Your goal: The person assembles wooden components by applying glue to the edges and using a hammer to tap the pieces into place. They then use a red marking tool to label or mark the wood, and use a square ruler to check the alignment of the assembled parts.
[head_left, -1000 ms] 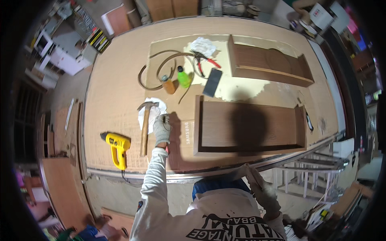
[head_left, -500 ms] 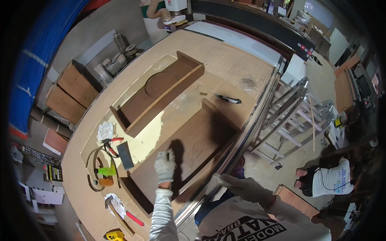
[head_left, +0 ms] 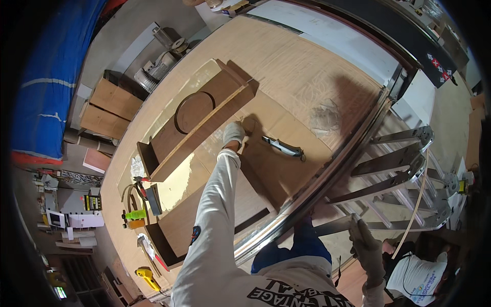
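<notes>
My left hand, in a pale work glove, reaches across the bench. Its fingers are bent in at a small flat brown piece, which they seem to pinch between two brown wooden box frames. The far frame holds a dark curved band inside it. My left sleeve crosses the near frame and hides part of it. A utility knife lies to the right of this hand. My right hand, also gloved, hangs off the bench at the right, fingers stretched out and nothing seen in them.
Pliers, a dark flat block, green and orange bottles and a yellow tool lie along the bench's left side. A crumpled clear wrap lies farther right. An aluminium ladder and a crouching person are beyond the bench's right edge.
My left hand has moved from above the near frame out to the small brown piece between the frames. My right hand has swung to the right. The view has shifted and turned.
</notes>
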Available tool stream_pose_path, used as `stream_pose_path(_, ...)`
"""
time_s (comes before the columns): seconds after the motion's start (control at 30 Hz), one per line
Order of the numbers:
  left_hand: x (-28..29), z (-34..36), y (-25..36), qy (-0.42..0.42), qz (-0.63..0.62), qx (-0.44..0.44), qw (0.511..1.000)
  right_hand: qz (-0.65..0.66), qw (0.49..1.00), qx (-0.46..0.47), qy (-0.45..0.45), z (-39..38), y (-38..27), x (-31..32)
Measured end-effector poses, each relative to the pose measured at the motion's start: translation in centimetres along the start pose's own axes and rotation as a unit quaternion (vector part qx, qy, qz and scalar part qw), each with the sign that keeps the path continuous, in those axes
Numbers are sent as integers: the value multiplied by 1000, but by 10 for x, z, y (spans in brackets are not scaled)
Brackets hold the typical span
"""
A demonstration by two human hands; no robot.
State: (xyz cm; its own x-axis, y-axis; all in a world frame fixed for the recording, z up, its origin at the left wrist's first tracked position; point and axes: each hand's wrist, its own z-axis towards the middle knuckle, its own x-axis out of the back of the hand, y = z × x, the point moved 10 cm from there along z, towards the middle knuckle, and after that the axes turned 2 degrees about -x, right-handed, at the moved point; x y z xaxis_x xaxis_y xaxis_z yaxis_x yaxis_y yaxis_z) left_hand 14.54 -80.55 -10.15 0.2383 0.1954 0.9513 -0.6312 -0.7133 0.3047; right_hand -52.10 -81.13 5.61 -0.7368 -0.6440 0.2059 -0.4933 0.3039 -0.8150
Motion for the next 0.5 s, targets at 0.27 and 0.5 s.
stream_pose_path(0.27, -9, -1, -81, 16, 116, 148, 982, 34, 999, 18, -12, 37, -20, 20)
stream_pose_path(0.5, -12, -22, 96, -150, 488, -218, 832, 40, 998, 57, 10, 65, -39, 19)
